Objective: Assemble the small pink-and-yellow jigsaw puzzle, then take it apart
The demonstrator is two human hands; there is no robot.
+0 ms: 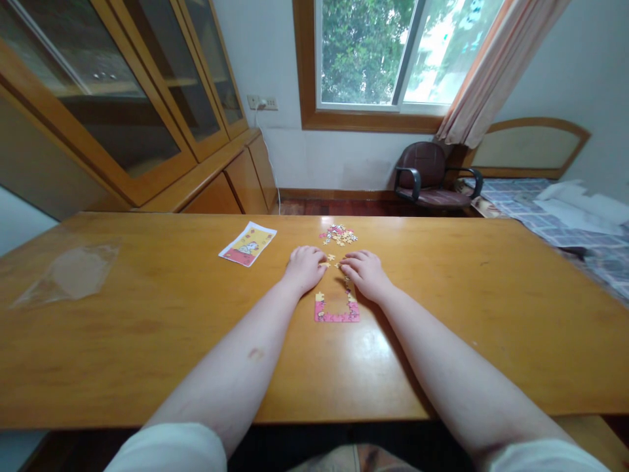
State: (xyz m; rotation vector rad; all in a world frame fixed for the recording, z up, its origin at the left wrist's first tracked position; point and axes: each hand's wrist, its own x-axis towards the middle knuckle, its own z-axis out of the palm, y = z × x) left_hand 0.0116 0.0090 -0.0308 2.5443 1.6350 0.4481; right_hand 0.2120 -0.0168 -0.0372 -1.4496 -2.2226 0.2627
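Both your hands lie just above the middle of the frame, palms down on the wooden surface. Your left hand rests with its fingers curled under and pressed together, the tips at a few scattered pieces lying between the two hands. Your right hand sits just beside it to the right, and its fingers are bent and close together, pointing left at the same pieces. Whether either hand is pinching a piece cannot be told from here.

The partly built puzzle border, pink and yellow with a bare middle, lies flat just below and between your hands. Its upper right corner runs under your right hand.

A small heap of loose pieces sits just above your hands, apart from them. To the left of your left hand, a picture card lies at a slant. A clear plastic bag lies well apart at the left edge of the frame.

Beyond the surface, an armchair stands below the window at the top of the frame. A glass-fronted cabinet fills the upper left, and a bed is at the right edge.
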